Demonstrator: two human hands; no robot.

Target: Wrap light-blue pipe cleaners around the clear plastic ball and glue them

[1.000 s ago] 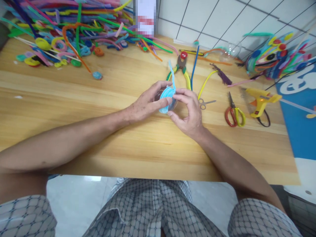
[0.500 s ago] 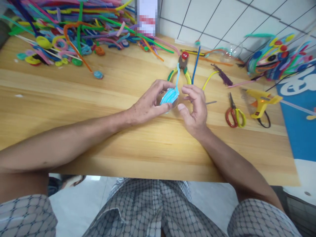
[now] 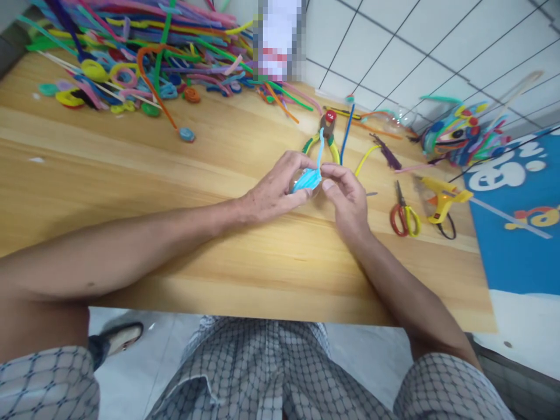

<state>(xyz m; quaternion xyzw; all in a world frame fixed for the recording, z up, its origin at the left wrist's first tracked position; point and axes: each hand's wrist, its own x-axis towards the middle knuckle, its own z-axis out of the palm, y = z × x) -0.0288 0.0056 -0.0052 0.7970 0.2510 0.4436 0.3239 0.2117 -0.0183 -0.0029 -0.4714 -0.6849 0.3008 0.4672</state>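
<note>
My left hand (image 3: 275, 189) grips a small clear ball wound with a light blue pipe cleaner (image 3: 306, 178), held just above the wooden table (image 3: 131, 175). My right hand (image 3: 347, 195) pinches the pipe cleaner beside the wound part, thumb and fingers closed on it. The loose end of the pipe cleaner (image 3: 321, 146) sticks up between the two hands. Most of the ball is hidden by my fingers.
Pliers with yellow-green handles (image 3: 326, 135) lie just behind my hands. Red-yellow scissors (image 3: 403, 214) and a yellow glue gun (image 3: 441, 201) lie to the right. A heap of coloured pipe cleaners (image 3: 131, 52) fills the far left. A pipe-cleaner figure (image 3: 459, 137) and blue mat (image 3: 511, 233) sit right.
My right hand let go of the wound ball, opened briefly, then closed again on the pipe cleaner beside it. The camera view shifted right and tilted.
</note>
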